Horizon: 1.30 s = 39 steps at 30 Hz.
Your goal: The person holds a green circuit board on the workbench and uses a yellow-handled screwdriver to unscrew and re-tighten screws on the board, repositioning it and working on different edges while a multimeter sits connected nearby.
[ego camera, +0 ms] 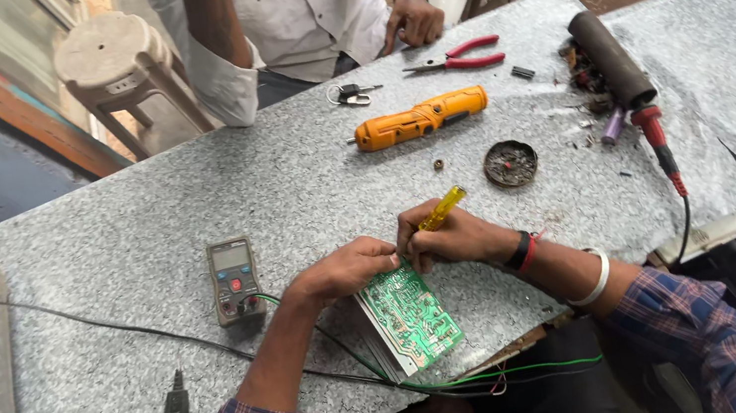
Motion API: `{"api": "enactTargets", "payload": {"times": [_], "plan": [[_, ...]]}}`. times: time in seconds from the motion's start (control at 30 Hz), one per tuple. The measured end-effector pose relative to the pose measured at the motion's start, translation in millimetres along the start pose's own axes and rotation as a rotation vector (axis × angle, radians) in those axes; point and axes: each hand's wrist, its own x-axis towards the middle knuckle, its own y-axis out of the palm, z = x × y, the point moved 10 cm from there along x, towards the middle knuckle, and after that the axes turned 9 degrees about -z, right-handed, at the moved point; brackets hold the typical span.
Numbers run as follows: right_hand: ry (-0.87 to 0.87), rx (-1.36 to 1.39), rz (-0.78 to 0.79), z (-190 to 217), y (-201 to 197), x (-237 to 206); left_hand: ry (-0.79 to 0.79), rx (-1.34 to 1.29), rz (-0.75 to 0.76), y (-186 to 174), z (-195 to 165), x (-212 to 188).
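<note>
My left hand (351,267) steadies a board (409,315), right hand (449,237) grips a screwdriver (442,208); meter (235,278), drill (418,119), pliers (461,56) lie beyond on the surface (187,208)

Lying on the grey worktop (141,236): one green circuit board (407,315), one multimeter (234,279), one orange electric screwdriver (418,118), one pair of red-handled pliers (458,60) and one bunch of keys (351,93). Also showing: one yellow-handled screwdriver (442,208), one round tin (510,163), one black plug (175,405), one stool (125,73).

Head view, steeply down, near table (141,236)
</note>
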Motion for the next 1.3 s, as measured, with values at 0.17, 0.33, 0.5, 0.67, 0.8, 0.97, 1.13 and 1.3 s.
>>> {"api": "enactTargets", "payload": {"times": [0.17, 0.33, 0.5, 0.67, 0.8, 0.97, 1.13, 1.3], "plan": [[-0.033, 0.02, 0.032, -4, -1, -1, 0.055, -0.019, 0.029, 2, 5, 4], [-0.005, 0.175, 0.028, -10, -10, -5, 0.01, -0.157, 0.041, -1, 13, 2], [0.038, 0.353, 0.013, -14, -14, -2, 0.008, -0.327, 0.052, -3, 10, 1], [-0.006, 0.28, 0.046, -10, -14, -7, -0.038, -0.223, -0.017, -6, 17, 3], [-0.019, 0.252, 0.097, -10, -9, -10, -0.1, -0.127, -0.008, -9, 25, 3], [0.003, 0.23, 0.05, -15, -10, -2, 0.04, -0.081, -0.014, -18, 10, 3], [-0.116, 0.056, 0.021, -6, -10, 1, 0.046, -0.119, -0.034, -26, -4, 0], [-0.202, -0.078, -0.052, 6, -16, 0, 0.062, -0.197, -0.136, -40, -18, -14]]}}
